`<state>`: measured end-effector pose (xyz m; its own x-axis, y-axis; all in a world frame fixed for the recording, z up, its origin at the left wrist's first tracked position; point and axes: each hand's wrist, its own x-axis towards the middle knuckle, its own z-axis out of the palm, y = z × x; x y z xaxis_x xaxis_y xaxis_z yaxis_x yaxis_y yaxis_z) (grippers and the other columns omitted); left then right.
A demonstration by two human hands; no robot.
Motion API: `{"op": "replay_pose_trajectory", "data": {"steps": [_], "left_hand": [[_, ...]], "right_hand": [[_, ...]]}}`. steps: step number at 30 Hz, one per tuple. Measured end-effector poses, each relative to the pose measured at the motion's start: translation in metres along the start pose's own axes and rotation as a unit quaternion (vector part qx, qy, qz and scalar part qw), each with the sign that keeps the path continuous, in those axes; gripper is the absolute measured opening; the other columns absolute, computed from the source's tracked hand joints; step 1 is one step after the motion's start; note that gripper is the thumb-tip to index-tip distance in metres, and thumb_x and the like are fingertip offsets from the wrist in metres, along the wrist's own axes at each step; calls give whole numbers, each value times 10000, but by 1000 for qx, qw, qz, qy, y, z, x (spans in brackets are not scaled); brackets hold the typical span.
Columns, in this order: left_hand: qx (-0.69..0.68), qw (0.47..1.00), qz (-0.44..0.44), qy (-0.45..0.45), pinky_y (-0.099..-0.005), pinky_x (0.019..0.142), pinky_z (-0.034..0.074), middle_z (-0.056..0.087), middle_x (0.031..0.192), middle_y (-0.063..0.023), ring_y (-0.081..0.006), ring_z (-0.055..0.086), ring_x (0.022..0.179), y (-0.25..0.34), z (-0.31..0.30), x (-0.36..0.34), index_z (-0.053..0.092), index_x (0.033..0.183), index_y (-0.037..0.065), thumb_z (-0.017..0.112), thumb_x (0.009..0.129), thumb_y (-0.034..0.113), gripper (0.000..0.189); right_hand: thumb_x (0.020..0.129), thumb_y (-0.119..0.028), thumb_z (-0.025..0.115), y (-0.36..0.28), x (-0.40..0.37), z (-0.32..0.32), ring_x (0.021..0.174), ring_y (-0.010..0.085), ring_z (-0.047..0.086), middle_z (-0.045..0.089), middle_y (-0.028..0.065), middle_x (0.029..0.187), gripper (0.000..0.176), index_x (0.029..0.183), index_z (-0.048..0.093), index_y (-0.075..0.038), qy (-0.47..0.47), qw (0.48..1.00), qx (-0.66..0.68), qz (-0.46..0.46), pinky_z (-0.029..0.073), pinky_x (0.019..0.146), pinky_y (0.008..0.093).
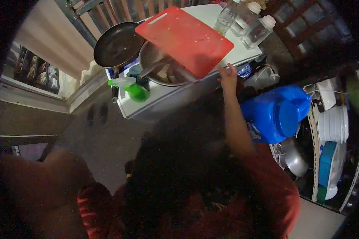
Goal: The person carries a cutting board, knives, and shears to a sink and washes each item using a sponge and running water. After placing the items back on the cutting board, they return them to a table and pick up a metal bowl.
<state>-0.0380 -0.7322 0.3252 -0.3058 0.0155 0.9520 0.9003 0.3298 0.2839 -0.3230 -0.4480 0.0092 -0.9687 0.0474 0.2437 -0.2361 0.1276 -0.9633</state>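
Note:
My right hand (228, 76) reaches up to the front edge of the white table (169, 95), its fingers apart and holding nothing. Just beyond its fingertips is the corner of a red cutting board (187, 40), which has a slot handle. The board lies tilted across a round pan (147, 55) and covers part of it. Inside the pan are items partly hidden by the board and shadow. At lower left, my left hand (54, 167) shows only as a dim, smeared shape close to the camera, its fingers not distinguishable.
A black frying pan (119, 44) sits at the table's left end, near a green spray bottle (136, 91). Several clear bottles (258, 32) stand at the back right. Beside my right forearm is a large blue jug (273, 113), by a rack with white containers (333, 124).

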Motion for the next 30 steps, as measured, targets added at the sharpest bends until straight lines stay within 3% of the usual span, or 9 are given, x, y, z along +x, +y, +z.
{"op": "replay_pose_trajectory", "data": {"steps": [2, 7, 10, 14, 16, 20, 26, 28, 30], "left_hand": [[-17, 999, -19, 41, -402, 935, 441, 538, 1198, -151, -241, 485, 1167, -13, -7, 8, 532, 1184, -16, 595, 809, 133, 408], [-66, 987, -97, 110, -394, 930, 449, 543, 1190, -155, -241, 490, 1162, -64, -26, 15, 534, 1177, -29, 601, 811, 95, 392], [125, 976, -160, -78, -321, 889, 415, 571, 1165, -96, -202, 545, 1046, -123, -45, 6, 595, 1131, 51, 633, 796, 75, 338], [-3, 844, -504, -183, -265, 880, 409, 585, 1130, -29, -110, 509, 1049, -255, -105, -45, 580, 1180, 70, 641, 857, 199, 352], [-60, 807, -568, -151, -291, 867, 423, 592, 1082, -29, -130, 544, 993, -321, -123, -82, 557, 1173, 65, 662, 839, 292, 417], [-185, 639, -746, 21, -394, 797, 518, 571, 989, -75, -218, 590, 888, -380, -127, -112, 505, 1121, 45, 692, 771, 476, 586], [-385, 519, -761, 59, -565, 928, 429, 476, 1264, -251, -439, 488, 1162, -388, -112, -132, 338, 1284, -11, 594, 791, 610, 834], [-620, 522, -585, -22, -576, 948, 405, 438, 1334, -229, -442, 426, 1229, -364, -107, -116, 285, 1343, 5, 554, 815, 610, 847], [-648, 537, -538, -53, -547, 945, 429, 344, 1423, -216, -431, 421, 1242, -358, -107, -110, 267, 1401, 53, 518, 883, 503, 731]], "right_hand": [[800, -291, 702, 6, 0, 8, 715, 141, 579, 605, 55, 908, 452, 1145, 535, -51, 4, 953, 152, 261, 483, 584, 315], [823, -295, 665, 31, 19, 45, 826, 183, 599, 609, 80, 1017, 414, 1125, 529, -47, -42, 947, 180, 262, 493, 684, 319], [856, -233, 613, 24, 27, 49, 928, 204, 599, 610, 100, 1059, 343, 1118, 516, -34, -19, 950, 224, 215, 492, 781, 332], [884, -147, 546, -24, 35, 57, 998, 218, 595, 604, 129, 1076, 310, 1147, 486, 7, 25, 944, 270, 186, 488, 851, 358], [890, -131, 525, -42, 34, 65, 992, 227, 601, 599, 137, 1083, 291, 1135, 489, 23, 59, 935, 300, 179, 491, 849, 357], [895, -122, 507, -86, 18, 84, 959, 228, 617, 601, 135, 1078, 285, 1135, 499, 31, 28, 941, 313, 130, 506, 836, 344], [881, -118, 510, -144, 0, 104, 1008, 236, 598, 580, 126, 1146, 355, 1213, 472, 1, 5, 932, 334, 137, 513, 832, 379], [884, -125, 511, -162, 3, 118, 1025, 239, 595, 579, 127, 1153, 358, 1215, 469, 3, -4, 930, 337, 149, 511, 848, 382], [890, -148, 523, -171, 10, 135, 1046, 244, 591, 569, 137, 1174, 369, 1223, 461, -1, -53, 939, 315, 125, 505, 872, 390]]}}
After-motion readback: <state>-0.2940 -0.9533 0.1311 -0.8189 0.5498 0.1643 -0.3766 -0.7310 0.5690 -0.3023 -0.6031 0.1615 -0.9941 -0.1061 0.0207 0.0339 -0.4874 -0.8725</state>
